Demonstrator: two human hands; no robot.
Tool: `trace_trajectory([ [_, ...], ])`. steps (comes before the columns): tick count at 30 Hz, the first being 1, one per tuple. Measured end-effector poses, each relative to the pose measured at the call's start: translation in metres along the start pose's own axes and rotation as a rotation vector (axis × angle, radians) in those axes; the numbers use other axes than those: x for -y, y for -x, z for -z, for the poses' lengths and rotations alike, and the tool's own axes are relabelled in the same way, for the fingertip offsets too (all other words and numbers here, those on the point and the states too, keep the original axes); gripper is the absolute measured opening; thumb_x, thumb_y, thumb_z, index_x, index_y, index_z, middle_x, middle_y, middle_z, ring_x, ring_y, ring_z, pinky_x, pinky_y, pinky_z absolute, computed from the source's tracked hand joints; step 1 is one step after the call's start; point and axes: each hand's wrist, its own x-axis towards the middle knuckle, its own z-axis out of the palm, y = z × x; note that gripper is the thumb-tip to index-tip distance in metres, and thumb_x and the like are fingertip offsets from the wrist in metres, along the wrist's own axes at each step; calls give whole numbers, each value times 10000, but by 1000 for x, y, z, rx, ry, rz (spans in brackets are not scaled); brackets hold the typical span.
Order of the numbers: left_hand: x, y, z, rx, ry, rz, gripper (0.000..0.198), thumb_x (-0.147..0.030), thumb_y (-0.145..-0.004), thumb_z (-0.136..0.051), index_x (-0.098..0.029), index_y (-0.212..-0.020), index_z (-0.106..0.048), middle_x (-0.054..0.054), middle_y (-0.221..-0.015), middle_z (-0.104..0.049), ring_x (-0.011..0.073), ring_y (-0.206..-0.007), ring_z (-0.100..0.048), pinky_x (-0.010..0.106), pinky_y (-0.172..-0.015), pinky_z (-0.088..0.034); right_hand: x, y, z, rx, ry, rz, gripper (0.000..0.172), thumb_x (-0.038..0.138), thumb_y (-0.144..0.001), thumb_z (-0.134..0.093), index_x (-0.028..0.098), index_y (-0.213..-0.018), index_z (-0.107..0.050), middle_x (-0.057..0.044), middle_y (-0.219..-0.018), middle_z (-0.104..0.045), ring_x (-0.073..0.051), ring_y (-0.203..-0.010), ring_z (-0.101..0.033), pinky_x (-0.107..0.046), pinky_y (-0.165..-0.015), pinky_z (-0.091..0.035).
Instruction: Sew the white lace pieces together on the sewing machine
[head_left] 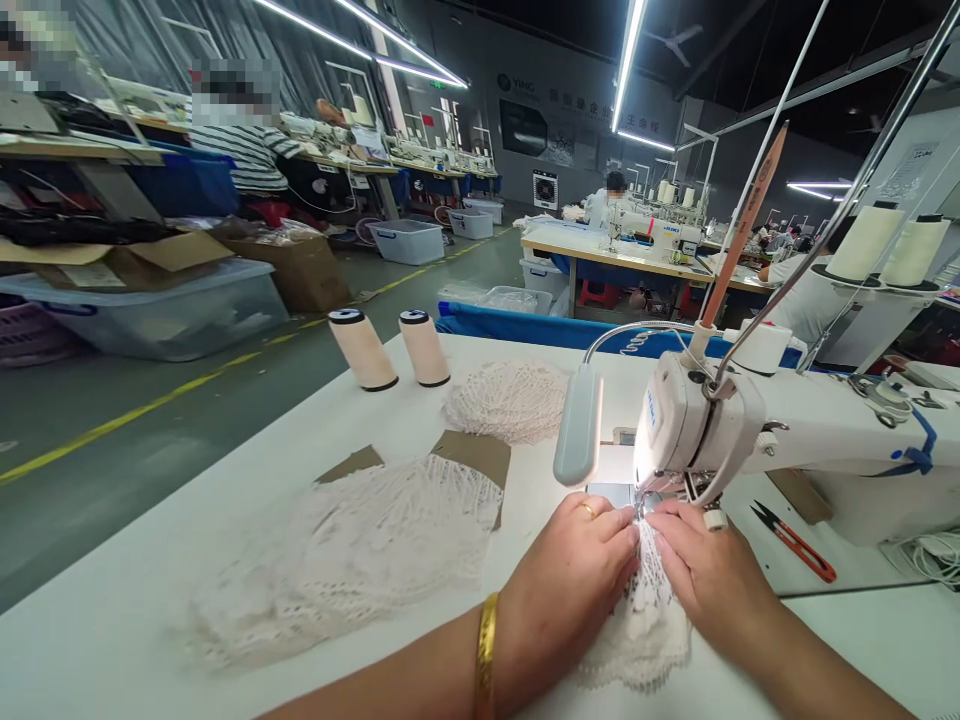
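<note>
A gathered piece of cream lace (641, 645) runs under the needle area of a white sewing machine (679, 420) and fans out toward me. My left hand (570, 575) grips the lace's left edge, fingertips close to the presser foot. On the opposite edge, my right hand (709, 565) pinches the lace with thumb and fingers. The exact fingertip contact is partly hidden by the knuckles. A lit lamp (577, 425) on a bent neck shines down beside the needle. Red-handled thread snips (799, 545) lie right of my right hand.
A spread heap of lace (360, 560) lies on the white table (247, 500) to the left, over brown card (480, 455). Behind it sit a rounded lace pile (510, 400) and two peach thread cones (364, 350). Other people work at machines across the aisle.
</note>
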Motion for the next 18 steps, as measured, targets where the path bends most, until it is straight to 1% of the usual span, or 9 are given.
trace_trajectory([
  [3, 0, -2, 5, 10, 13, 14, 224, -53, -967, -519, -176, -847, -662, 46, -896, -708, 233, -842, -624, 403, -811, -487, -1, 1, 0, 17, -4, -6, 319, 138, -984, -452, 248, -1120, -719, -103, -1118, -732, -247, -831, -676, -348, -657, -527],
  [6, -4, 2, 18, 94, 51, 38, 49, -147, -880, -719, -186, -878, -690, 49, -975, -710, 260, -920, -638, 425, -860, -490, -4, 7, 7, 47, -30, 27, 290, 154, -1006, -456, 231, -1149, -696, -127, -1196, -718, -285, -962, -679, -397, -760, -557],
  [8, -7, 8, 27, 174, 95, 34, 257, -291, -733, -895, -200, -865, -693, 47, -1017, -696, 281, -955, -628, 436, -874, -491, -4, 11, 19, 129, -112, 82, 217, 266, -1025, -560, 226, -1216, -656, -131, -1279, -690, -320, -1132, -643, -440, -896, -557],
  [10, -9, 14, 32, 210, 114, 9, 371, -346, -641, -951, -209, -858, -683, 47, -1040, -681, 289, -966, -613, 430, -862, -489, -2, 13, 32, 275, -221, 134, 401, 446, -949, -744, 251, -1271, -609, -106, -1366, -643, -331, -1254, -582, -457, -1019, -522],
  [11, -10, 17, 32, 196, 113, -16, 324, -302, -675, -921, -209, -857, -670, 46, -1038, -677, 279, -954, -609, 415, -843, -484, -1, 14, 38, 336, -258, 147, 474, 497, -896, -804, 268, -1258, -602, -86, -1381, -627, -325, -1264, -570, -455, -1044, -507],
  [12, -10, 18, 30, 168, 107, -39, 231, -220, -740, -851, -206, -856, -651, 45, -1027, -674, 262, -933, -604, 394, -819, -476, 0, 13, 42, 378, -282, 155, 447, 496, -888, -817, 278, -1215, -604, -68, -1378, -621, -313, -1259, -569, -449, -1053, -496],
  [13, -9, 19, 27, 133, 104, -56, 151, -124, -797, -747, -201, -847, -627, 42, -1003, -671, 239, -897, -596, 369, -788, -465, 1, 12, 44, 395, -293, 161, 334, 450, -930, -785, 278, -1152, -605, -54, -1353, -629, -296, -1233, -578, -440, -1043, -492],
  [15, -8, 17, 19, 63, 130, -56, 202, 1, -840, -549, -199, -815, -568, 30, -923, -653, 195, -800, -567, 326, -721, -439, 3, 10, 42, 373, -308, 172, 55, 294, -1045, -615, 256, -1023, -583, -41, -1222, -672, -254, -1122, -612, -410, -974, -498],
  [18, -4, 9, 10, -11, 231, 28, 236, -2, -883, -432, -212, -810, -509, 5, -815, -605, 171, -707, -524, 293, -663, -427, 2, 8, 31, 255, -356, 150, 175, 187, -1087, -431, 245, -964, -541, -26, -995, -691, -212, -908, -626, -362, -836, -492],
])
